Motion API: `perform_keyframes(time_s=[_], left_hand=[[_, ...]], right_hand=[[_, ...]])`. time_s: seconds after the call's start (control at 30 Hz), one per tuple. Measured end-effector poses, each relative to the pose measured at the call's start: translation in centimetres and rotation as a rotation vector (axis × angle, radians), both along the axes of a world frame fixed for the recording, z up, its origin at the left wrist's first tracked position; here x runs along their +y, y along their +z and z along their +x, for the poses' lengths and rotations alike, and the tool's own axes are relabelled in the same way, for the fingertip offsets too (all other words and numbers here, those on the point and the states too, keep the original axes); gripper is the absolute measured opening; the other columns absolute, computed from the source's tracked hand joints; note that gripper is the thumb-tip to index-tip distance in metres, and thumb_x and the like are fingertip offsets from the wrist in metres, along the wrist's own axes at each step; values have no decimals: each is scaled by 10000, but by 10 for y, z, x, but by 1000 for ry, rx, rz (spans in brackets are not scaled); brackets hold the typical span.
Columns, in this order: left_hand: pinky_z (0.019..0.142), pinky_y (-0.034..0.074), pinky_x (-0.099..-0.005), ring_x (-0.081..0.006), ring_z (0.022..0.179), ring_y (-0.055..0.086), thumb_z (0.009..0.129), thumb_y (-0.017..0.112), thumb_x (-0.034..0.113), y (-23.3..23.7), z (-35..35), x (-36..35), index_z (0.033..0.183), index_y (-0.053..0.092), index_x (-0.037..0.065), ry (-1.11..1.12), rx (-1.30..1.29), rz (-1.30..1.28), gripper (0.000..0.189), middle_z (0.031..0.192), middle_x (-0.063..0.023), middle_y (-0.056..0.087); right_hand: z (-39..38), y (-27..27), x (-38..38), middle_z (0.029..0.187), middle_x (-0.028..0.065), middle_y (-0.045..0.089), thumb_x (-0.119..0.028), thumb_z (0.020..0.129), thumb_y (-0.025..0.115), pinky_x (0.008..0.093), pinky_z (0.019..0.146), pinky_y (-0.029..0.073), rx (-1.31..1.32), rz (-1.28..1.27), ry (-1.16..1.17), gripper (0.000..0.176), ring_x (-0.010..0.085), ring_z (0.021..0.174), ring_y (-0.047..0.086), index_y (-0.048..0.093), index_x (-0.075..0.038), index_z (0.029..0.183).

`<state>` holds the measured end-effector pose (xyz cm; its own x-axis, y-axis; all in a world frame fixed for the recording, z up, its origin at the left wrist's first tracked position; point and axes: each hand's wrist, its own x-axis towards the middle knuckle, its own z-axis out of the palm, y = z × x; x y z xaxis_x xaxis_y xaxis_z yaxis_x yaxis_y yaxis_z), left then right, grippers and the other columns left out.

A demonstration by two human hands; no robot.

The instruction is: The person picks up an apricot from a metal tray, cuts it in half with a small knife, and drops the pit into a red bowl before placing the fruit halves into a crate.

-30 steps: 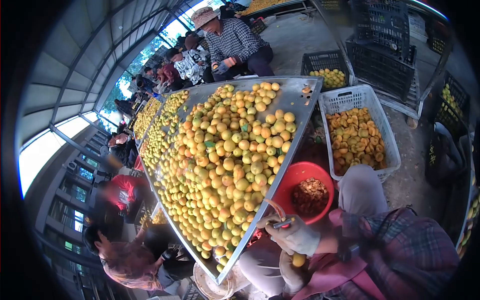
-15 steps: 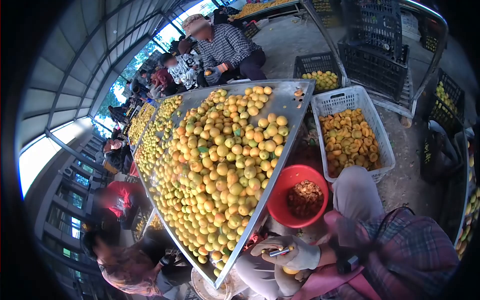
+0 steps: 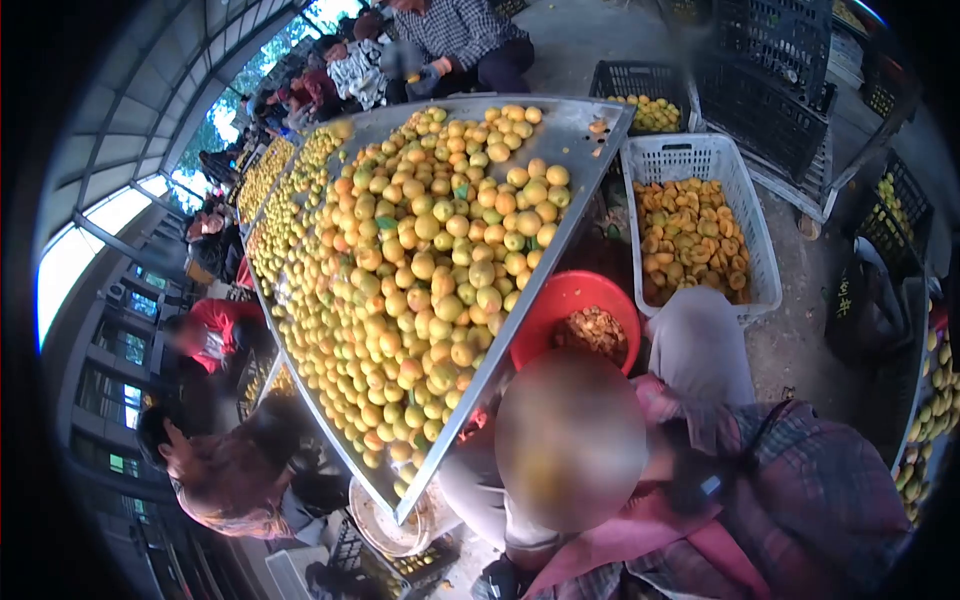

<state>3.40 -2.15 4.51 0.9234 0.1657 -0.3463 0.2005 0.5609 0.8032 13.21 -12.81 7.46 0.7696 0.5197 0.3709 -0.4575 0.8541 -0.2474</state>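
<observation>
Both my hands (image 3: pixel 575 450) are in front of my lap, under a round blurred patch, so their fingers and anything in them cannot be made out. A yellow smear shows low in the patch. Right behind it stands a red bowl (image 3: pixel 530 328) with brownish pieces (image 3: pixel 597 332). To the left, a tilted metal-edged table (image 3: pixel 572 135) bears a large heap of yellow-orange fruit (image 3: pixel 430 270). Beyond the bowl, a white crate (image 3: pixel 757 220) holds halved fruit (image 3: pixel 692 240).
People sit along the table's far side, one in a checked shirt (image 3: pixel 455 35). Another person (image 3: pixel 235 475) sits at the lower left, near a white bucket (image 3: pixel 405 530). Black crates (image 3: pixel 765 110) stand at the upper right. My raised knee (image 3: pixel 700 350) is beside the white crate.
The view has shifted, so the table, bowl and crate sit higher in it. The gloved hand with a small knife and the fruit beneath it, visible earlier, are now blurred over.
</observation>
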Motion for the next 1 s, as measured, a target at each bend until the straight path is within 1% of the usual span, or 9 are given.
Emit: perform_keyframes(time_s=[0.07, 0.23, 0.27, 0.33, 0.43, 0.53, 0.6, 0.67, 1.0], left_hand=[[598, 407, -206, -104, 736, 521, 895, 537, 596, -3, 1, 15, 1281, 428, 80, -24, -225, 153, 653, 1043, -98, 577], [848, 469, -290, -169, 956, 560, 645, 863, 414, 16, 5, 20, 1239, 444, 0, 83, -339, 613, 837, 1123, -92, 557], [857, 476, -314, -182, 975, 570, 640, 862, 412, 11, 7, 25, 1217, 468, -7, 79, -407, 838, 815, 1122, -104, 564], [873, 482, -345, -197, 1006, 580, 646, 851, 423, 5, 10, 40, 1184, 495, -17, 27, -494, 1197, 781, 1107, -120, 572], [870, 490, -349, -200, 1023, 586, 679, 844, 409, 10, 12, 42, 1155, 517, -26, -44, -489, 1374, 722, 1091, -134, 578], [859, 493, -326, -189, 1013, 588, 717, 835, 380, 21, 9, 29, 1188, 494, -15, 26, -303, 1025, 703, 1108, -117, 572], [837, 502, -291, -184, 981, 590, 843, 712, 427, 16, 10, 27, 1270, 425, 21, 136, -306, 625, 656, 1153, -90, 552], [871, 492, -314, -207, 1022, 580, 951, 535, 466, 22, 13, 23, 1285, 417, 22, 182, -211, 486, 568, 1200, -114, 536], [943, 451, -310, -205, 1089, 557, 1005, 271, 543, -14, 17, 14, 1382, 341, -35, -21, -106, 272, 694, 1252, -130, 521]], right_hand=[[-2, 31, -17, 890, 3, 581, -123, 973, 461, 123, 555, 456, -66, -743, -498, 308, 29, 678, 561, 532, 66, 1207], [7, 2, -25, 1015, 31, 574, -86, 942, 501, 178, 563, 505, -246, -1157, 146, 266, 83, 772, 638, 568, -48, 1196], [1, -45, -22, 1081, 50, 573, -110, 937, 513, 195, 543, 522, -758, -1043, -203, 304, 82, 726, 644, 549, -102, 1239], [0, -13, -26, 1179, 46, 555, -148, 947, 519, 200, 469, 521, -324, -1126, 321, 260, 83, 637, 641, 544, -87, 1198], [-2, -21, -19, 1071, 73, 616, -224, 951, 550, 211, 369, 491, -318, -1105, 394, 263, 104, 593, 650, 558, -72, 1165], [-5, -32, -17, 868, 92, 654, -277, 946, 562, 228, 352, 476, -445, -1060, 284, 350, 124, 599, 656, 559, -31, 1194], [1, -5, -22, 836, 79, 660, -312, 952, 552, 224, 349, 460, 69, -950, 472, 369, 133, 566, 646, 574, -3, 1152], [6, -8, -27, 861, 90, 665, -324, 961, 537, 227, 369, 469, 43, -991, 519, 370, 137, 573, 648, 581, -6, 1145], [-1, -48, -32, 917, 148, 698, -419, 969, 513, 247, 433, 465, 76, -888, 539, 443, 153, 484, 583, 588, -17, 1138]])
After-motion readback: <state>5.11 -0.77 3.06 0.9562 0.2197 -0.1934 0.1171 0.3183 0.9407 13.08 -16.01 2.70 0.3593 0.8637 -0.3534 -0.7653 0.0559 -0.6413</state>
